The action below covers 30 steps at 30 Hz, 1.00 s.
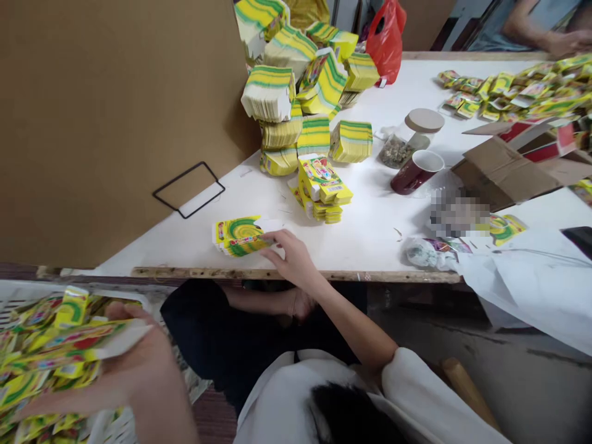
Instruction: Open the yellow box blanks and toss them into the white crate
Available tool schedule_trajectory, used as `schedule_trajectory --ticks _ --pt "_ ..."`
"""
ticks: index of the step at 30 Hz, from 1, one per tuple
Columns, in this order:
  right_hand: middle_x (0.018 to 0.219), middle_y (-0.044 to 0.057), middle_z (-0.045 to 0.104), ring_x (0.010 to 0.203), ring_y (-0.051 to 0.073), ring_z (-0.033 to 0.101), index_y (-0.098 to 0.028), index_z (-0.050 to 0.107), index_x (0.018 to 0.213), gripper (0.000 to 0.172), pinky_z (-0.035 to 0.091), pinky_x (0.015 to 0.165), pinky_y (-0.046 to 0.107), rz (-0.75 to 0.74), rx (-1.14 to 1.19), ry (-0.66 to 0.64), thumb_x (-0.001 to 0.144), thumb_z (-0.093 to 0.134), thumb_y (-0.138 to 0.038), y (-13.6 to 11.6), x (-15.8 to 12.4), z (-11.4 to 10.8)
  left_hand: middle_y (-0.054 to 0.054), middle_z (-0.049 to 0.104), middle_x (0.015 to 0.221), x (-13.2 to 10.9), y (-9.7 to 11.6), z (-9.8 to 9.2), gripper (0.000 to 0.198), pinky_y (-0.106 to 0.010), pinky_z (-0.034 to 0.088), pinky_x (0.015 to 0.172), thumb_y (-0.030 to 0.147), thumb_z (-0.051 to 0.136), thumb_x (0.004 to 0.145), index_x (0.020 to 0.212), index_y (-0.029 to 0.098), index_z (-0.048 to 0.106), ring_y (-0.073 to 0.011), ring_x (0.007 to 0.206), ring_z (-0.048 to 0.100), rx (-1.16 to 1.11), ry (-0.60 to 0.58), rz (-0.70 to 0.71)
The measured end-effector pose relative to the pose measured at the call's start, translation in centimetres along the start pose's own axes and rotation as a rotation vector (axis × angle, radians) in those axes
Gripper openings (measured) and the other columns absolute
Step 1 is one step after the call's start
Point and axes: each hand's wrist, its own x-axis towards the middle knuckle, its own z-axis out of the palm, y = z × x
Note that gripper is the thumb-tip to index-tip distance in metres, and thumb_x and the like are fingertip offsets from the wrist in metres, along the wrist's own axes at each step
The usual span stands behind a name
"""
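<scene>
My left hand (152, 370) is at the lower left, slightly blurred. Its fingers are closed on a small yellow-green printed carton (92, 339) with a white flap; whether it holds more than one I cannot tell. Below it, a white plastic basket (148, 302) is heaped with similar cartons (28, 382). Over the table's front edge, my right hand (291, 256) has thumb and forefinger at the right end of a yellow carton (238, 235) lying on the white tabletop. Beyond it stands a small pile of flattened cartons (324, 182).
Bundled carton blanks (296, 80) are stacked at the back beside a tall cardboard sheet (115, 123). On the right are a maroon cup (414, 172), a jar (411, 139), an open cardboard box (504, 166) and a red bag (387, 43). Another person's hands (567, 43) are at the far right.
</scene>
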Motion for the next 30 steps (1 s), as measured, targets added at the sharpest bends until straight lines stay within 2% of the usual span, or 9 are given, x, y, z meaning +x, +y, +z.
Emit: schedule_trajectory --ticks 2,4,7,11,18,20,25,28,30 --pt "0.116 0.014 0.066 0.11 0.024 0.061 -0.014 0.065 0.121 0.028 0.048 0.099 0.038 0.07 -0.209 0.028 0.093 0.067 -0.02 0.4 1.9 0.6 0.005 0.057 0.142 0.9 0.0 -1.5 0.077 -0.037 0.055 0.103 0.086 0.078 0.042 0.098 0.034 0.07 -0.022 0.15 0.033 -0.11 0.061 -0.145" --pt "0.117 0.018 0.063 0.111 0.029 0.057 -0.012 0.066 0.119 0.029 0.046 0.099 0.042 0.122 -0.352 0.003 0.092 0.068 -0.021 0.7 3.3 1.3 -0.011 0.06 0.132 0.6 -0.7 -2.0 0.076 -0.044 0.058 0.098 0.086 0.075 0.049 0.091 0.023 0.07 -0.0307 0.14 0.048 -0.137 0.1 -0.321" --pt "0.113 0.02 0.061 0.11 0.033 0.054 -0.011 0.067 0.11 0.021 0.044 0.097 0.046 0.145 -0.398 -0.033 0.091 0.068 -0.018 1.0 4.3 2.3 -0.015 0.061 0.121 -1.1 -2.2 -0.7 0.07 -0.034 0.062 0.084 0.08 0.058 0.074 0.1 0.015 0.066 -0.0243 0.115 0.063 -0.182 0.213 -0.487" --pt "0.111 0.019 0.062 0.107 0.032 0.054 -0.011 0.062 0.106 0.019 0.044 0.095 0.044 0.142 -0.389 -0.065 0.088 0.068 -0.011 0.8 4.8 2.6 -0.011 0.066 0.108 -2.7 -3.3 2.2 0.052 -0.025 0.059 0.068 0.061 0.06 0.08 0.101 0.014 0.065 -0.0148 0.084 0.064 -0.228 0.306 -0.63" --pt "0.107 0.008 0.066 0.093 0.021 0.062 -0.018 0.049 0.114 0.032 0.048 0.082 0.033 0.107 -0.208 -0.085 0.087 0.066 -0.011 -1.2 2.4 1.6 -0.012 0.074 0.103 -4.7 -5.1 5.7 0.082 -0.031 0.06 0.069 0.071 0.088 0.051 0.11 0.018 0.07 -0.0212 0.082 0.071 -0.076 -0.182 -0.8" --pt "0.101 0.003 0.065 0.087 0.018 0.061 -0.02 0.05 0.112 0.032 0.046 0.077 0.029 0.046 -0.064 -0.175 0.086 0.066 -0.011 -2.0 0.3 1.3 -0.014 0.074 0.105 -5.1 -5.5 6.5 0.085 -0.036 0.06 0.073 0.079 0.084 0.049 0.108 0.019 0.07 -0.0251 0.088 0.072 -0.097 -0.222 -0.712" --pt "0.085 -0.003 0.058 0.073 0.013 0.053 -0.02 0.052 0.102 0.029 0.043 0.067 0.024 0.046 0.378 -0.353 0.083 0.074 -0.021 -2.7 -3.6 0.9 -0.011 0.074 0.113 -6.2 -4.8 8.0 0.065 -0.035 0.058 0.088 0.068 0.07 0.081 0.127 0.022 0.066 -0.0239 0.102 0.07 -0.061 -0.07 -0.235" --pt "0.091 -0.001 0.06 0.074 0.013 0.055 -0.02 0.05 0.108 0.039 0.044 0.066 0.024 0.09 0.616 -0.353 0.083 0.077 -0.033 -2.6 -4.1 0.9 -0.01 0.073 0.115 -6.8 -4.4 8.0 0.063 -0.04 0.058 0.092 0.066 0.066 0.085 0.133 0.025 0.062 -0.0268 0.106 0.069 -0.028 -0.073 -0.117" --pt "0.094 0.0 0.061 0.077 0.014 0.056 -0.02 0.049 0.109 0.04 0.045 0.068 0.025 0.098 0.57 -0.352 0.082 0.077 -0.033 -2.8 -4.2 1.0 -0.011 0.072 0.119 -7.2 -4.5 7.5 0.062 -0.043 0.057 0.095 0.067 0.063 0.087 0.133 0.025 0.062 -0.0289 0.109 0.068 0.003 -0.089 -0.081"
